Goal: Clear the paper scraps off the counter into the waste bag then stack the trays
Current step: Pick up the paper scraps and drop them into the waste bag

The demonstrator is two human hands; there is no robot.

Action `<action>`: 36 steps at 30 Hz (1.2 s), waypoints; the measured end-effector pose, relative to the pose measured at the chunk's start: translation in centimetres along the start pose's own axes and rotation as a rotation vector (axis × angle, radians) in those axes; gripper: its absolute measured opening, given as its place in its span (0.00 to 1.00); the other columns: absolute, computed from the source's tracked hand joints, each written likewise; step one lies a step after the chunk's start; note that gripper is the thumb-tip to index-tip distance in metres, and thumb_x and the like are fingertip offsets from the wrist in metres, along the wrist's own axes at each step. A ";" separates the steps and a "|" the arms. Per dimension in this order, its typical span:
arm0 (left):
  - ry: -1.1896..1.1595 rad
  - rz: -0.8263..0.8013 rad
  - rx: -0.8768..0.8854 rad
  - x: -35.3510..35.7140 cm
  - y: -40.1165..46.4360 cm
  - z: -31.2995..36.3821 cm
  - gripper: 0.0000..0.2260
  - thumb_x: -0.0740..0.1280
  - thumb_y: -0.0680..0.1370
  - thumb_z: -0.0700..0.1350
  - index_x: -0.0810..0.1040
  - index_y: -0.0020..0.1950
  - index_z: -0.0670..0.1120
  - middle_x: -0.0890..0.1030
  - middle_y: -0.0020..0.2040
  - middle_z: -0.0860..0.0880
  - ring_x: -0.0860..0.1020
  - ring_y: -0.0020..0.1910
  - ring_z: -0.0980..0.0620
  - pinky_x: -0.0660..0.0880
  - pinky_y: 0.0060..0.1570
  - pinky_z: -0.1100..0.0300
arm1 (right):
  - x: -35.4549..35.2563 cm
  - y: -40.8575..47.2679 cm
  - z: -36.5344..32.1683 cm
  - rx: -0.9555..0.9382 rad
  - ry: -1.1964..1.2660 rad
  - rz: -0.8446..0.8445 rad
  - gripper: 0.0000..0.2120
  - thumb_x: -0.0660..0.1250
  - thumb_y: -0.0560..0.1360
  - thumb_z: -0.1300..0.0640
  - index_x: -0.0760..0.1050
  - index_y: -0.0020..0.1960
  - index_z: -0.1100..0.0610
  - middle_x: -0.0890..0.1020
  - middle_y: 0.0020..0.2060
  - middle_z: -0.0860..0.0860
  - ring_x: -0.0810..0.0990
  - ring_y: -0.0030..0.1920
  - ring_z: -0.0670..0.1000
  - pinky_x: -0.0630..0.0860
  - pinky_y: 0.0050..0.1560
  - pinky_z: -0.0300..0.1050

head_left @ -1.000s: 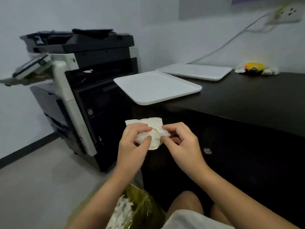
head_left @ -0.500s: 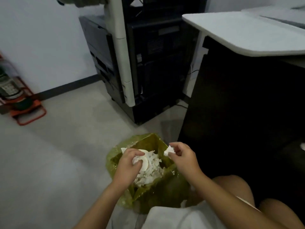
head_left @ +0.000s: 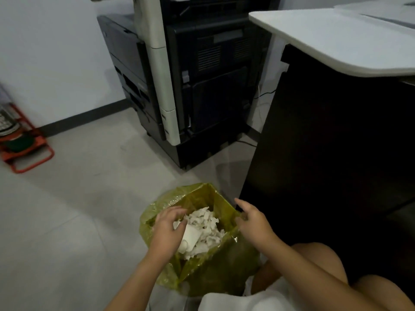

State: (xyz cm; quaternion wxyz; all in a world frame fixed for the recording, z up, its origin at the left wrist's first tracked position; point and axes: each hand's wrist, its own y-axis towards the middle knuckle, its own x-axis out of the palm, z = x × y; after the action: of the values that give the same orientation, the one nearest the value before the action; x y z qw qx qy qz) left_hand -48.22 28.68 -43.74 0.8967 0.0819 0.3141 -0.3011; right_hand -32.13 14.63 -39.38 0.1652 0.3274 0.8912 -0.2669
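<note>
A yellow-green waste bag (head_left: 203, 273) stands open on the floor beside my knees, holding a heap of white paper scraps (head_left: 207, 222). My left hand (head_left: 166, 232) hovers over the bag's mouth with loosened fingers, and a folded white sheet (head_left: 190, 240) lies just beneath its thumb on the heap. At the bag's right rim my right hand (head_left: 253, 221) has spread fingers and holds nothing. A white tray (head_left: 336, 37) sits on the dark counter (head_left: 325, 142), overhanging its left end. A second tray (head_left: 381, 10) shows behind it.
A large dark copier (head_left: 202, 75) stands close to the counter's left end, with cables in the gap between them. An orange metal frame (head_left: 24, 153) lies on the pale floor at far left. My bare knees (head_left: 314, 261) are at bottom right.
The view dropped from the counter top down to the bag. Both hands carried the paper wad down over it; the right hand's scrap is gone and the left hand's fingers have loosened.
</note>
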 end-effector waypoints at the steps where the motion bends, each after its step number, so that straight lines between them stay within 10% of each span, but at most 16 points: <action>1: -0.009 -0.005 -0.004 -0.1 -0.2 0.6 0.12 0.68 0.75 0.40 0.78 0.53 0.55 0.74 0.55 0.59 0.71 0.62 0.50 0.69 0.64 0.47 | -0.3 -0.1 -0.3 -0.007 -0.005 0.005 0.23 0.62 0.78 0.61 0.66 0.70 0.47 0.72 0.64 0.52 0.75 0.62 0.54 0.75 0.61 0.52; 7: -0.002 -0.033 0.117 -1.2 -1.0 6.4 0.10 0.64 0.78 0.42 0.77 0.58 0.53 0.74 0.53 0.61 0.71 0.55 0.60 0.66 0.54 0.65 | -3.1 -2.0 -3.2 -0.157 -0.030 0.028 0.24 0.61 0.78 0.61 0.63 0.72 0.49 0.67 0.69 0.48 0.68 0.68 0.49 0.69 0.64 0.43; 23: -0.236 -0.147 0.951 -1.2 -4.8 36.0 0.11 0.67 0.76 0.36 0.80 0.54 0.48 0.82 0.49 0.54 0.80 0.47 0.58 0.76 0.50 0.64 | -24.0 -13.8 -11.9 -0.809 -0.190 0.588 0.16 0.62 0.73 0.69 0.78 0.57 0.59 0.80 0.51 0.53 0.76 0.51 0.46 0.68 0.52 0.26; 36: -0.055 -0.347 1.169 14.0 -4.0 55.1 0.11 0.65 0.75 0.37 0.79 0.56 0.44 0.78 0.52 0.47 0.76 0.48 0.55 0.69 0.50 0.72 | -44.8 -18.7 -4.0 -0.432 -0.340 1.046 0.14 0.62 0.75 0.65 0.76 0.60 0.59 0.77 0.52 0.54 0.73 0.47 0.47 0.65 0.51 0.33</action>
State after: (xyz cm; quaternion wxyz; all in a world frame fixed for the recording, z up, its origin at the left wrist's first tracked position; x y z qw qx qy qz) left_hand -13.57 0.10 -8.70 0.6490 0.5003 0.0823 -0.5673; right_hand -12.47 -17.28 -8.30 0.4783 0.6350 0.6065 -0.0111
